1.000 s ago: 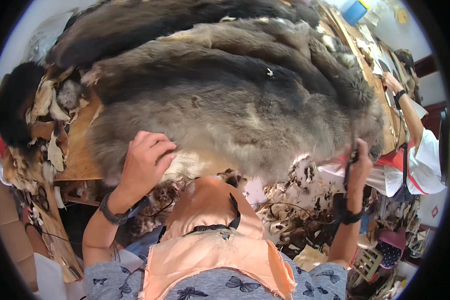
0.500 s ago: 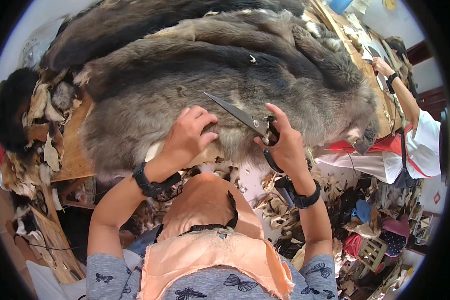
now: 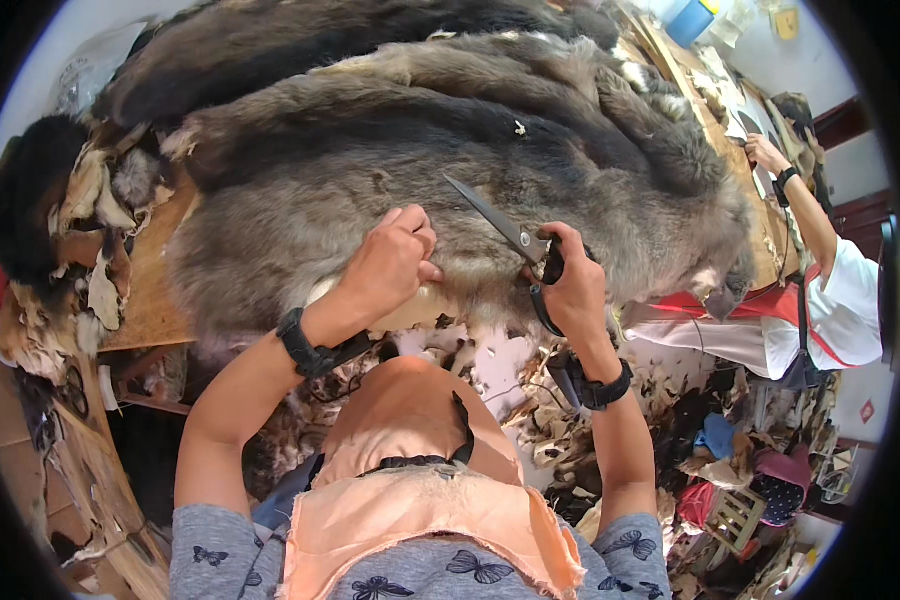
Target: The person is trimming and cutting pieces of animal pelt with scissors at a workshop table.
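Note:
A thick grey-brown fur pelt (image 3: pixel 300 215) lies across the wooden table in front of me. My right hand (image 3: pixel 575 285) grips a pair of large scissors (image 3: pixel 495 217) by its black handles. The blades look closed together and point up and to the left, above the pelt. At the pelt's near edge my left hand (image 3: pixel 395 262) rests with its fingers curled in and the thumb close to them. Whether fur is pinched between those fingers is hidden.
More dark furs (image 3: pixel 240 80) lie behind the pelt. Hide scraps (image 3: pixel 100 290) pile up at the left, beside bare wooden table (image 3: pixel 155 300). Cut scraps (image 3: pixel 570 430) litter the floor below. At the right another person's hand (image 3: pixel 767 155) works over the table; a blue container (image 3: pixel 690 22) stands far right.
My left hand has shifted right and its fingers have curled in more. The scissors have tilted steeper, their tip moving right and slightly up. The view has shifted slightly.

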Action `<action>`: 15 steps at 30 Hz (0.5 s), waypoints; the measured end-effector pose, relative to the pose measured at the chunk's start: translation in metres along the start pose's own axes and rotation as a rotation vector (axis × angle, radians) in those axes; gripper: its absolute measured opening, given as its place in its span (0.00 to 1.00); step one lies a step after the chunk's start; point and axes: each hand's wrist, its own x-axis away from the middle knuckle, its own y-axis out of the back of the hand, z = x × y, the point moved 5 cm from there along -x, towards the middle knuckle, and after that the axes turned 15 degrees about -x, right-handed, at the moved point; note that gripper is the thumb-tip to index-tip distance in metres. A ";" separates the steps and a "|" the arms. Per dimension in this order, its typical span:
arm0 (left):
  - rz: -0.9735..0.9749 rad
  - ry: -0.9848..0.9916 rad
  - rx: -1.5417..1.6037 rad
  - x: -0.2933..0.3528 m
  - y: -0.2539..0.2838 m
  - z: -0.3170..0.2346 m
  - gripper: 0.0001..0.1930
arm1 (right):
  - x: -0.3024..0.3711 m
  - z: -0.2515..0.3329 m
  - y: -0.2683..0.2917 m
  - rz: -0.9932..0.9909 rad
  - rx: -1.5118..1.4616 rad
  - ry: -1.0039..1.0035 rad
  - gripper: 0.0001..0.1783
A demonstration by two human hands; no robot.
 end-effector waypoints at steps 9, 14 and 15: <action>-0.087 -0.064 0.030 0.004 0.011 -0.016 0.14 | 0.005 -0.003 0.008 -0.096 -0.053 0.069 0.28; -0.104 0.040 -0.079 -0.001 0.000 -0.010 0.12 | 0.003 0.007 0.016 -0.096 -0.082 0.062 0.29; -0.107 0.043 -0.080 -0.002 -0.002 -0.008 0.12 | 0.002 0.006 0.016 -0.106 -0.105 0.055 0.30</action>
